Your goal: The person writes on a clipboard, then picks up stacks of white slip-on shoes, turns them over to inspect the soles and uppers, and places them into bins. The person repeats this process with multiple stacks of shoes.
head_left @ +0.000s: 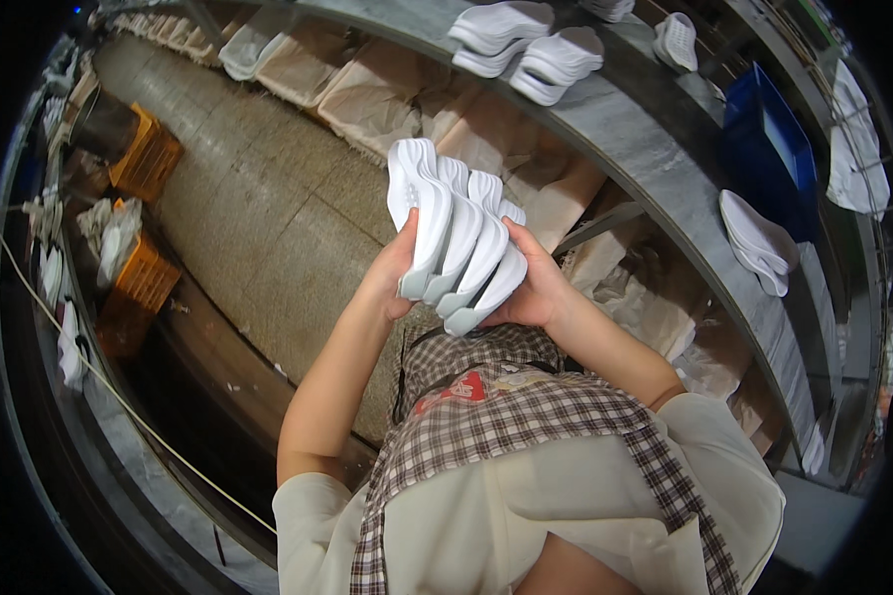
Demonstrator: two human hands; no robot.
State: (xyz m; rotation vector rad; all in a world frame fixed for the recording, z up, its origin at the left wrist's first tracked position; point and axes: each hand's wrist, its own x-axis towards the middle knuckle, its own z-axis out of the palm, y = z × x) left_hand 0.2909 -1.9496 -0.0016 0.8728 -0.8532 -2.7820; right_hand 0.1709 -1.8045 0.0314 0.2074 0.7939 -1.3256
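Between my two hands is a stack of white shoe soles (464,243), several pressed side by side, with pale grey patches at the ends nearest me. My left hand (399,268) grips the stack from its left side, the thumb lying along the outer sole. On the other side my right hand (534,278) wraps round the last sole, its thumb near the top. The stack is held in the air in front of my checked apron (506,397). Most of the fingers are hidden behind the soles.
A grey worktop (655,149) curves along the right, bearing paired white soles (561,61), a sole pair (757,241) and a blue bin (770,139). Lined boxes (377,89) stand beneath it. Orange crates (147,154) sit at the left, beside a taut cord (119,394).
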